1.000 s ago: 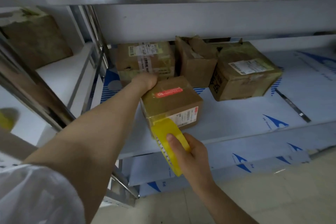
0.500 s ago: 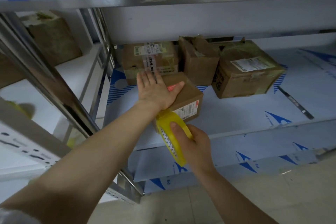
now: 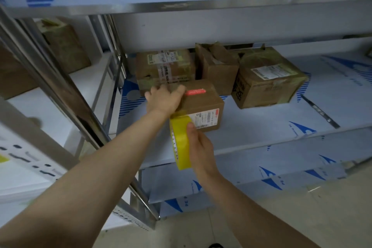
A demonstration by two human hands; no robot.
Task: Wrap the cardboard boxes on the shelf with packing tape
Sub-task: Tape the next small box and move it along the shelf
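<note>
At the front of the shelf point(image 3: 261, 127), your left hand point(image 3: 164, 99) lies flat on the small cardboard box point(image 3: 201, 104) while your right hand point(image 3: 198, 145) grips the yellow tape roll point(image 3: 180, 143) at its near corner; pull hard and the box may skid, wrinkling the tape.

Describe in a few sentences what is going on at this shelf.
A person is taping a small cardboard box at the front of a metal shelf. The left hand presses flat on the box's top, while the right hand holds a yellow packing tape roll against its near face, tape running up onto the box. Three more cardboard boxes sit behind it.
</note>
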